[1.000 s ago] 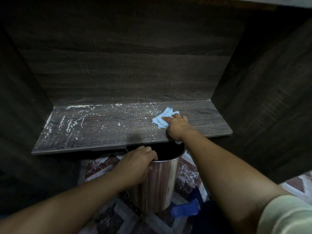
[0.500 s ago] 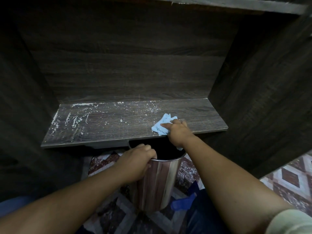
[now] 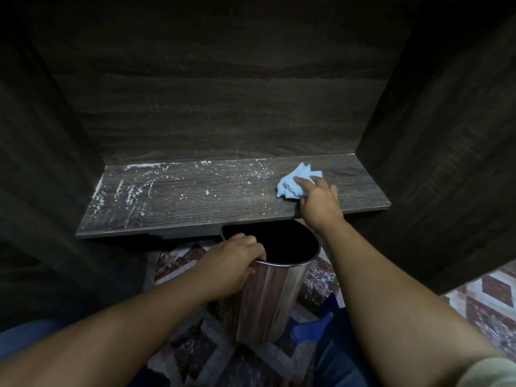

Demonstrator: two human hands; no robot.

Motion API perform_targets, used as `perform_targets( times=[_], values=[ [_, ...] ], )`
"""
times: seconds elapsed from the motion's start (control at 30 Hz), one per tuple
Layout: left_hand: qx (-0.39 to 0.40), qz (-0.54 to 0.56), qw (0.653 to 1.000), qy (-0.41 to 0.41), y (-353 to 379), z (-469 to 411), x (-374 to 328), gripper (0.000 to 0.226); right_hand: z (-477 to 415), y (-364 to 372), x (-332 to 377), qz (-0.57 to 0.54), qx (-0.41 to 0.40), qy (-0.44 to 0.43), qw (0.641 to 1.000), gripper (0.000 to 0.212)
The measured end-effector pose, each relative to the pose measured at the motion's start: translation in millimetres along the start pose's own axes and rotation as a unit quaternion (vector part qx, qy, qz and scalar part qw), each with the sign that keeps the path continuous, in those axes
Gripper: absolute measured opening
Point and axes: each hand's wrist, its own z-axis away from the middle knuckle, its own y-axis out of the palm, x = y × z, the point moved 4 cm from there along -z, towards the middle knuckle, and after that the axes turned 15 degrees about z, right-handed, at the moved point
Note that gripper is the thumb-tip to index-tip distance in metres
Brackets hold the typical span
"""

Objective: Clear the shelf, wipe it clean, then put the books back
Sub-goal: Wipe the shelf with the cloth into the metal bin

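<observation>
- Shelf [image 3: 195, 208]: dark wood-grain board straight ahead, set inside a dark cabinet recess.
- Nearest, lower right: edge of a pale sleeve [image 3: 494, 372]; underneath, patterned floor tiles [image 3: 488, 291].
- Beside the bin's base: a blue object [image 3: 310, 329], too dim to identify.
- Left hand [image 3: 231, 263]: gripping the near rim of a shiny steel bin [image 3: 268, 297], fingers curled over the lip, thumb outside; bin upright on the floor, its mouth just under the board's front edge.
- Right hand [image 3: 321, 202]: on the board's right part, fingers bent round a crumpled light blue cloth [image 3: 293, 182], pressing it down.
- White specks [image 3: 131, 191]: scattered across left and middle, thickest at left.
- Farthest: back panel [image 3: 223, 107], same dark grain.
</observation>
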Motion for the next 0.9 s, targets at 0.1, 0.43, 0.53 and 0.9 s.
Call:
perform_targets(
  times=[0.1, 0.43, 0.53, 0.9],
  values=[
    [-0.003, 0.000, 1.000, 0.006, 2, 1, 3, 0.023, -3, 9, 6, 0.044, 0.023, 0.004, 0.999, 0.058],
    [0.001, -0.009, 1.000, -0.005, -2, 6, -4, 0.036, -5, 25, 42, 0.095, 0.063, -0.144, 0.983, 0.060],
    [0.008, -0.012, 1.000, -0.015, -2, 9, -6, 0.029, 5, 22, 44, 0.089, 0.066, -0.164, 0.980, 0.056],
    [0.015, -0.045, 0.999, -0.019, -2, 14, -10, 0.018, 20, -6, 24, -0.023, 0.068, -0.191, 0.979, 0.048]
  ],
)
